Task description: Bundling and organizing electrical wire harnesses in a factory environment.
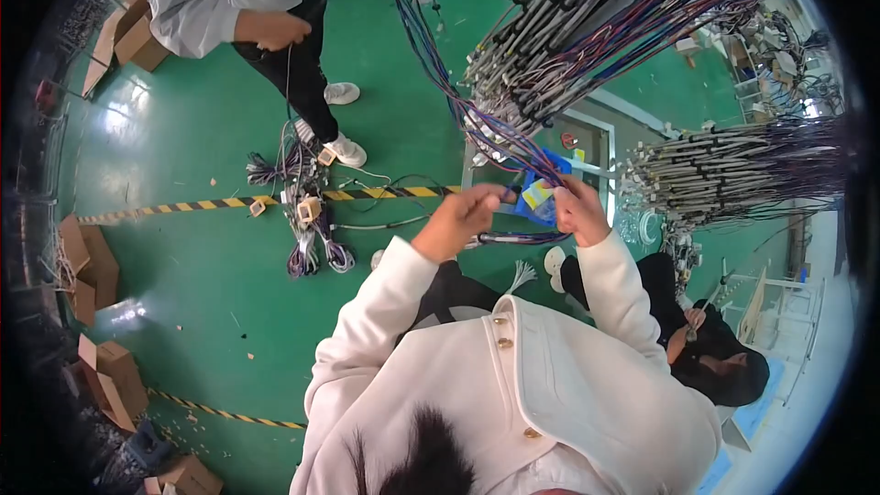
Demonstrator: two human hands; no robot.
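A long bundle of blue, purple and dark wires (500, 128) comes down from the top, and its near end reaches my right hand (583, 209). That hand is closed around the wires, thumb and fingers pressed together. To its left, my left hand (461, 218) has its fingers curled in and pinched. Something small and dark shows at the left fingertips, too small to name. Just beyond and between the hands stands a blue bin (561, 167) with yellow and white pieces in it. Below them, a loop of dark cable (524, 238) crosses between my wrists.
Thick cable bundles with connectors (550, 55) hang at upper right, and another cable bundle (724, 170) hangs at right. A person (234, 0) stands at upper left, near a cable pile (307, 202) on the floor. Another person (724, 357) is at lower right. Cardboard boxes (92, 261) line the left.
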